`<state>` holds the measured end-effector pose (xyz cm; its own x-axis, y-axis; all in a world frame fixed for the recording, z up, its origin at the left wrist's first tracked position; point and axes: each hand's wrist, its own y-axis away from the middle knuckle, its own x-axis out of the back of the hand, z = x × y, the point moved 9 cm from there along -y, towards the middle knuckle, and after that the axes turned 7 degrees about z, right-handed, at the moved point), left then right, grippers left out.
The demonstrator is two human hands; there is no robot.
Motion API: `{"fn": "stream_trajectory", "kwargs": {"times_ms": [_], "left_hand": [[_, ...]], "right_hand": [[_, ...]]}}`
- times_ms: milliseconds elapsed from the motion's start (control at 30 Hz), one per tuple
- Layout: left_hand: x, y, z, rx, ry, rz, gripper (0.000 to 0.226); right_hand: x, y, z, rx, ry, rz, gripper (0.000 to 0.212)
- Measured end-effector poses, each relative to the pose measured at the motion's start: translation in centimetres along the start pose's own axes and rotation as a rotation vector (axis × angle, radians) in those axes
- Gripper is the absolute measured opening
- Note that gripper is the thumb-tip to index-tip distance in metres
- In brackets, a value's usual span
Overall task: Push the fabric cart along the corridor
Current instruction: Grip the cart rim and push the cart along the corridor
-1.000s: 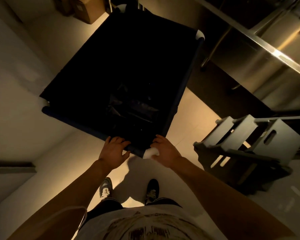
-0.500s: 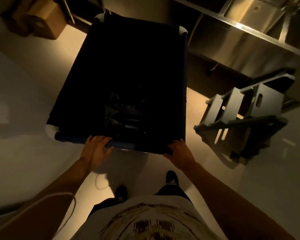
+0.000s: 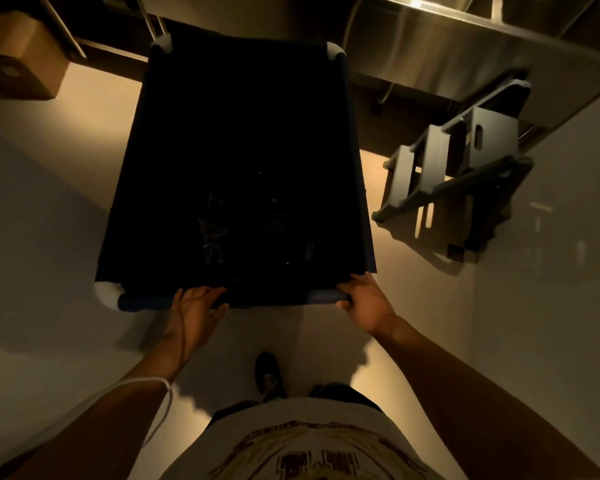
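Moved since before: both hands have slid outward along the near rail, and the fabric cart (image 3: 236, 161) has swung round to sit nearly square in front of the person; the step stool now lies further off to the right.
Fabric cart: a deep, dark cloth bin on a tube frame with pale corner fittings, standing on the pale floor (image 3: 413, 344) straight ahead of the person; its far end reaches the legs of a steel bench.
Inside the cart: too dark to make out, only faint glints near the bottom.
Left hand (image 3: 196, 306): laid over the near rail left of centre, fingers (image 3: 207, 292) curled over the top edge into the bin.
Right hand (image 3: 366, 299): wrapped round the near right corner of the rail, thumb underneath.
Step stool (image 3: 454, 174): grey, tipped at an angle, right of the cart and clear of it.
Steel bench (image 3: 465, 43): runs across the top right, shiny underside lit.
Cardboard box (image 3: 18, 64): on the floor at far left, well apart from the cart.
Person's shoe (image 3: 267, 372): dark, planted behind the cart between the two arms.
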<state>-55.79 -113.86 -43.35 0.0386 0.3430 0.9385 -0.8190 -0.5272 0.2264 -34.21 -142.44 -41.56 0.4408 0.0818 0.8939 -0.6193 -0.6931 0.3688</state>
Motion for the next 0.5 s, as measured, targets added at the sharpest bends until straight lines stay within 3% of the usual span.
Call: {"fn": "stream_trajectory", "kwargs": {"times_ms": [500], "left_hand": [[-2.2, 8.2, -1.0, 0.049, -0.072, 0.025, 0.046]], "right_hand": [[-4.9, 7.9, -1.4, 0.054, 0.069, 0.029, 0.049]]}}
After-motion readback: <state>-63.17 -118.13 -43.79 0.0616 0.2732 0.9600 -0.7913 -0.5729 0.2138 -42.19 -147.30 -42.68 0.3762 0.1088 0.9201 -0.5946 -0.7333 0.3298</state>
